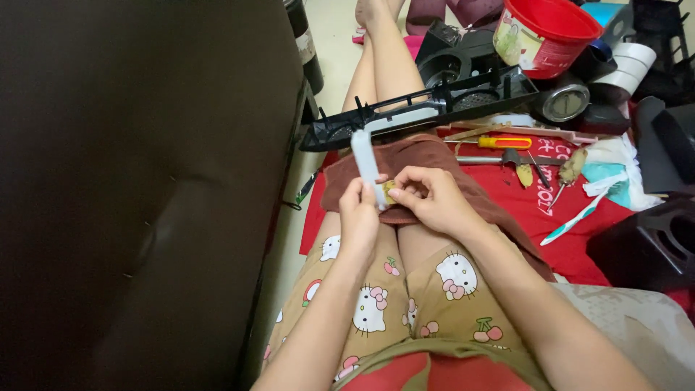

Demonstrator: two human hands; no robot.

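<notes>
The pale plastic strip (364,158) looks light and stiff, a long narrow moulding that should flex a little but not droop; it stands nearly upright over the person's thighs, its top end free, its bottom end in the left hand (359,214). Being smooth, it would likely slip if pinched only at the tip, so the low grip near its base seems the sound place to hold it, leaving the long upper part clear. The left hand is closed around that lower end, thumb and fingers wrapped, wrist straight, forearm coming up from the lap. The right hand (427,199) sits just beside it, fingers curled together and pressing a small yellowish wad (389,191), probably a soft cloth or sponge, against the strip's base; how firmly it is gripped I cannot tell. Both hands hover above a brown towel (427,163) laid across the legs. Beyond the knees a long black plastic grille (427,105) lies crosswise. To the right, on a red cloth (579,239), lie an orange-handled screwdriver (504,143) and a toothbrush (575,217), well apart from the hands, with a red bucket (546,32) farther off
</notes>
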